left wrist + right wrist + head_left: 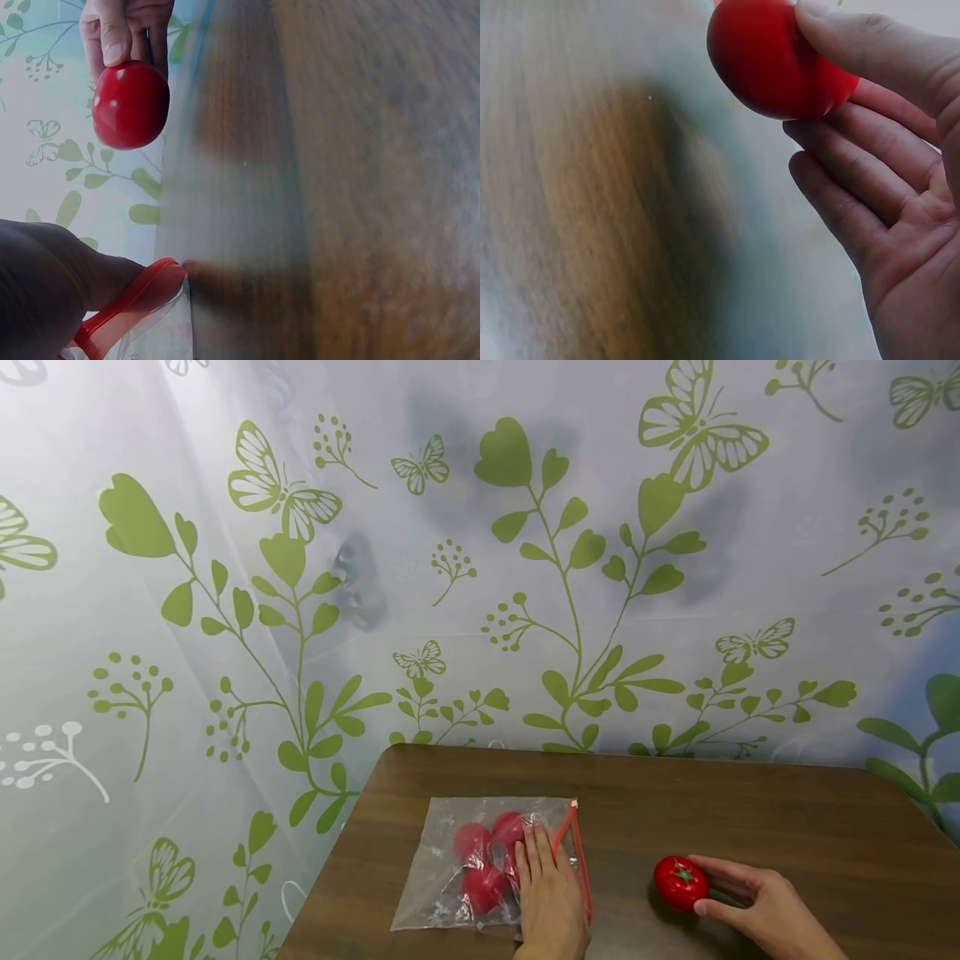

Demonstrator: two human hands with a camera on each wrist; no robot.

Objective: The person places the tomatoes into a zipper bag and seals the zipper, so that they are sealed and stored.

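A glossy red tomato (679, 887) with a green star-shaped top is pinched between the thumb and fingers of my right hand (780, 902), on the right side of the table. The right wrist view shows the thumb on one side of the tomato (769, 64) and fingers on the other. A clear zip bag (435, 881) with a red-orange zip edge lies flat, several red round things (483, 889) inside it. My left hand (552, 897) rests on the bag near its zip side, fingers straight. In the left wrist view the zip edge (150, 281) stands parted beside that hand.
The brown wooden table (750, 802) has its far edge against a pale curtain (420, 568) printed with green leaves and butterflies. Bare wood lies between the bag and the tomato.
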